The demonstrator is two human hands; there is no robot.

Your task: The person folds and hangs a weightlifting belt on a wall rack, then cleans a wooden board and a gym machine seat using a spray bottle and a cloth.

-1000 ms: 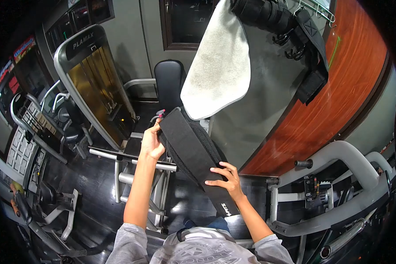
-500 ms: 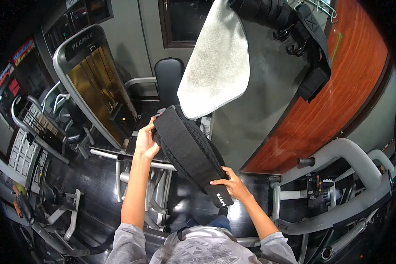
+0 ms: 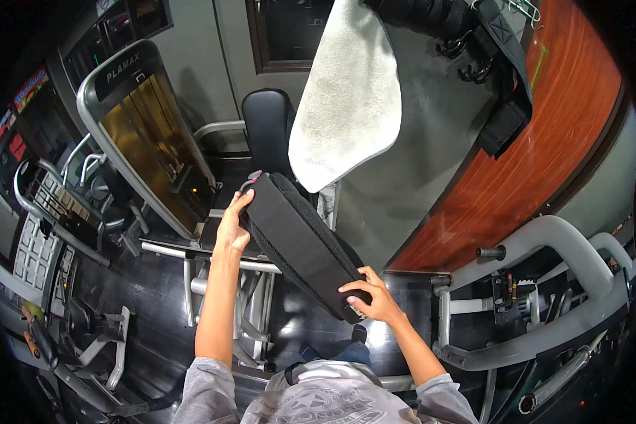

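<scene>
A black weightlifting belt is stretched diagonally between my hands, folded so that several layers lie together. My left hand grips its upper left end, thumb on the front and fingers mostly hidden behind. At the lower right end, my right hand is closed around the belt, partly covering white lettering near its tip. Just above the belt hangs a pale grey towel, its lower point close to the belt's upper edge.
More black straps and belts hang from hooks at the upper right, beside a red wood panel. A weight-stack machine stands left, near a black padded seat back. A grey-framed machine is at right.
The belt's lettered end, which stuck out past my right hand, is now folded in against the belt under my right fingers. My left hand keeps its hold on the upper end.
</scene>
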